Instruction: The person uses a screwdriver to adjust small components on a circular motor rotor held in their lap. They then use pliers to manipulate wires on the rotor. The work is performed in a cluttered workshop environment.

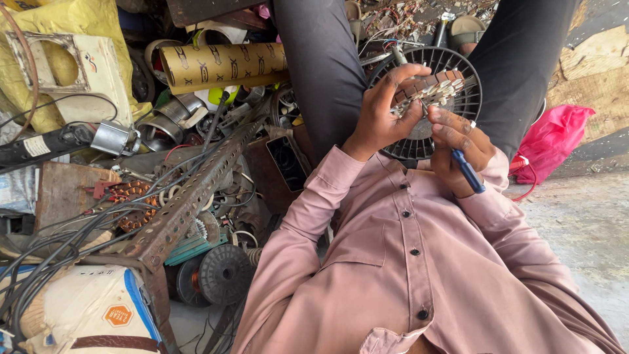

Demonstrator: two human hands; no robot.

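The left hand is raised in front of the chest with its wrist bent back out of a dusty-pink shirt sleeve, and its fingers are curled around a small motor stator, a block of stacked metal plates with copper-coloured edges; the thumb presses on the near side and the fingertips wrap over the top, so the piece is pinched firmly between them. The right hand sits just below and to the right, its fingers folded together around a blue-handled screwdriver, with the handle sticking out toward the person's chest and the thin metal shaft aimed up into the stator, touching or nearly touching it; the exact contact is too small to make out. Both hands meet above a round black fan grille that lies between the person's dark-trousered legs. To the left lies a heap of scrap: a perforated steel angle bar, a yellowish patterned tube, black cables and a copper-wound coil. A pink bag rests on the ground at the right.
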